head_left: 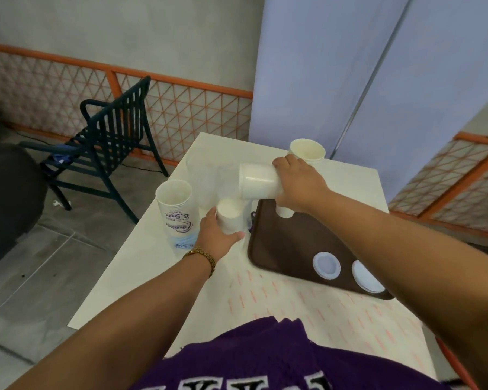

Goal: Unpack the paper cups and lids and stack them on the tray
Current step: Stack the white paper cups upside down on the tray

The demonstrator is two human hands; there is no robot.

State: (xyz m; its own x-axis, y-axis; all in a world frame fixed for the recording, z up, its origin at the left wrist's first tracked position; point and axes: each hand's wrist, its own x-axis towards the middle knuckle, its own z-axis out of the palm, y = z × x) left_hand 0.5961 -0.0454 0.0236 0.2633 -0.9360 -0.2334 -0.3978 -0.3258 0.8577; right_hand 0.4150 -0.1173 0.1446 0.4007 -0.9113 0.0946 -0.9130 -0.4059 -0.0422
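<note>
**Both hands on cups at the far edge of the tray**

Right hand (299,187): fingers wrapped around a white paper cup (258,181), held on its side, base pointing toward 9 o'clock, raised above the far corner of the tray (288,249). A small white piece (283,211) shows just under this hand; cannot tell what it is.

Left hand (219,235): fingers curled around an inverted cup (230,216) standing on the surface (152,277), just beside the tray's 9 o'clock edge. Gold bracelet (202,256) on that wrist.

Tray: dark brown, lying on the surface at about 3 o'clock from the left hand. Two white lids (326,264) (368,277) lie side by side at its near edge.

Printed sleeve of cups (175,212): upright, open mouth up, at 9 o'clock of the left hand, near it.

One more cup (307,150): upright, mouth up, at 12 o'clock beyond the right hand.

Off the surface, at 10 o'clock: a dark slatted chair (110,142) on the floor.
</note>
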